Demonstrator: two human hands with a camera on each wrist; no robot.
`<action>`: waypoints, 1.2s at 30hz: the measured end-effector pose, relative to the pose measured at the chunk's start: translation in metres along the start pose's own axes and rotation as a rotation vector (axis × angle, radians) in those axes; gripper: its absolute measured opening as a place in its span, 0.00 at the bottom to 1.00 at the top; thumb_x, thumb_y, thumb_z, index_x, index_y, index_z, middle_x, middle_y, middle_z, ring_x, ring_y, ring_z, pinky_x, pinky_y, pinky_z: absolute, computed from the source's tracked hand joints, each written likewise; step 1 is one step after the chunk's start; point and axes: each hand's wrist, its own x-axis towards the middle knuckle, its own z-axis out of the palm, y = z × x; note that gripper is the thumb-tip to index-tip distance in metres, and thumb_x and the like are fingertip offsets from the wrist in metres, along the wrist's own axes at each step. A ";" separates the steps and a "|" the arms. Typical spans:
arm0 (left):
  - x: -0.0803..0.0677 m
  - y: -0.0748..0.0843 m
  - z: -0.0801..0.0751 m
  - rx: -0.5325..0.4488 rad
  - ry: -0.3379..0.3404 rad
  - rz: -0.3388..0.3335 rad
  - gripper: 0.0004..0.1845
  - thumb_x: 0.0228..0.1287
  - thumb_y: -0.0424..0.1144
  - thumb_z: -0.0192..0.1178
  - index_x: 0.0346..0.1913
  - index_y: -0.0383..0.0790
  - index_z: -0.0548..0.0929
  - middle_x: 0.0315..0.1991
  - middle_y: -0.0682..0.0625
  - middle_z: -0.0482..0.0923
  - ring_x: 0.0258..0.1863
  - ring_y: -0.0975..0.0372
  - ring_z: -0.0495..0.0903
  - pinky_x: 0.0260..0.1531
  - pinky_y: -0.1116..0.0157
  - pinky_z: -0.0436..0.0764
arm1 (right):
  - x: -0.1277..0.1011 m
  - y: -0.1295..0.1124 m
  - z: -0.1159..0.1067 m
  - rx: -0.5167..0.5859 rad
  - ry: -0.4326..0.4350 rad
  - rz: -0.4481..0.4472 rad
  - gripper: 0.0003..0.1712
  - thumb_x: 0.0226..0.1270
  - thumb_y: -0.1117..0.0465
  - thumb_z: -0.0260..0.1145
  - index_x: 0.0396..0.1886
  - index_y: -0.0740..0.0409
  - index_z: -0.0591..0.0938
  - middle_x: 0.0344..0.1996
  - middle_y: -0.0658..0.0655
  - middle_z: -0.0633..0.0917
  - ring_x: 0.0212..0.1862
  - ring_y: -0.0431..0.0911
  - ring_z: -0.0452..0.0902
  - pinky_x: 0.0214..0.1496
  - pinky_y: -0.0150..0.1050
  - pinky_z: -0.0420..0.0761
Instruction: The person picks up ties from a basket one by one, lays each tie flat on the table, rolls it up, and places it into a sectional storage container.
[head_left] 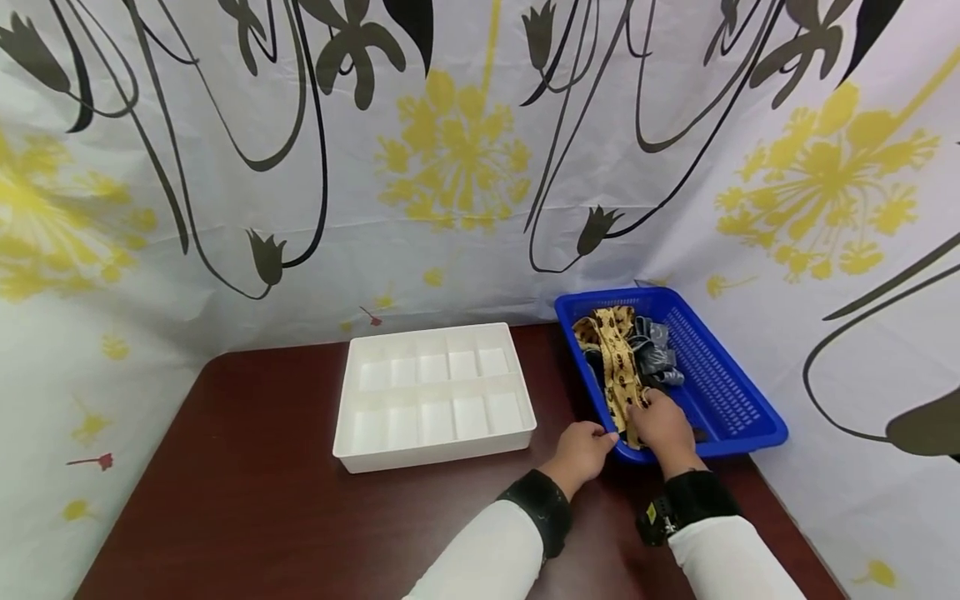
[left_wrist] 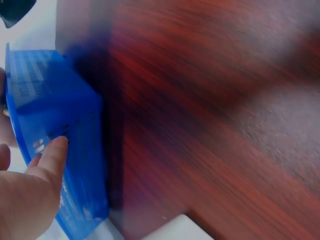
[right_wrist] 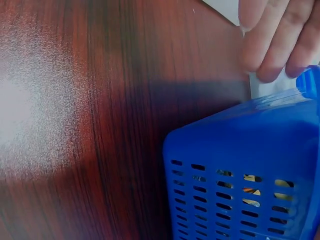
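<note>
A blue plastic basket [head_left: 723,358] with slotted walls stands at the right of the table, holding a yellow cloth strip [head_left: 618,358] with dark print and a grey-blue rolled cloth [head_left: 656,350]. My right hand [head_left: 666,427] reaches over the near rim and pinches the yellow strip's near end. At the basket's near left corner, my left hand [head_left: 581,454] grips the rim, thumb on top. Its fingers lie along the outer wall of the basket [left_wrist: 82,150] in the left wrist view. The right wrist view shows the left hand's fingers [right_wrist: 272,45] beside the basket corner [right_wrist: 225,135].
Left of the basket sits a white tray [head_left: 435,461] with two rows of compartments. Both stand on a dark red wood-grain table [head_left: 247,467]. A white curtain [head_left: 465,267] with flower print hangs behind and along the right side.
</note>
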 end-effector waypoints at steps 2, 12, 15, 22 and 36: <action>-0.001 0.001 0.002 -0.004 0.006 -0.017 0.16 0.67 0.45 0.59 0.47 0.35 0.83 0.40 0.47 0.83 0.41 0.58 0.80 0.41 0.61 0.80 | -0.002 -0.003 0.000 0.003 -0.007 -0.030 0.36 0.73 0.55 0.52 0.70 0.75 0.57 0.63 0.78 0.65 0.54 0.67 0.71 0.48 0.56 0.73; -0.004 -0.003 0.001 -0.008 0.034 -0.028 0.15 0.68 0.45 0.58 0.29 0.37 0.77 0.20 0.51 0.67 0.21 0.61 0.67 0.23 0.66 0.68 | -0.016 -0.027 -0.006 0.166 -0.007 -0.249 0.21 0.74 0.62 0.54 0.23 0.56 0.55 0.17 0.53 0.57 0.18 0.45 0.53 0.24 0.39 0.59; -0.005 -0.006 0.003 -0.024 0.037 -0.019 0.16 0.68 0.45 0.58 0.25 0.40 0.74 0.18 0.52 0.65 0.19 0.62 0.65 0.20 0.67 0.66 | -0.027 -0.043 -0.024 0.172 -0.034 -0.276 0.15 0.76 0.58 0.51 0.30 0.63 0.68 0.24 0.63 0.71 0.25 0.55 0.68 0.30 0.45 0.71; -0.010 -0.009 0.005 -0.030 0.072 0.043 0.19 0.67 0.43 0.59 0.20 0.42 0.67 0.15 0.53 0.61 0.16 0.63 0.62 0.18 0.68 0.62 | -0.056 -0.092 -0.074 0.274 0.027 -0.382 0.20 0.76 0.50 0.52 0.33 0.64 0.69 0.26 0.64 0.70 0.27 0.54 0.67 0.30 0.45 0.69; -0.010 -0.013 -0.007 -0.039 0.140 0.115 0.24 0.67 0.50 0.58 0.53 0.32 0.78 0.45 0.43 0.81 0.46 0.54 0.80 0.48 0.58 0.77 | -0.107 -0.188 -0.136 0.819 0.214 -0.749 0.10 0.71 0.62 0.59 0.46 0.54 0.84 0.36 0.48 0.81 0.33 0.39 0.77 0.35 0.29 0.77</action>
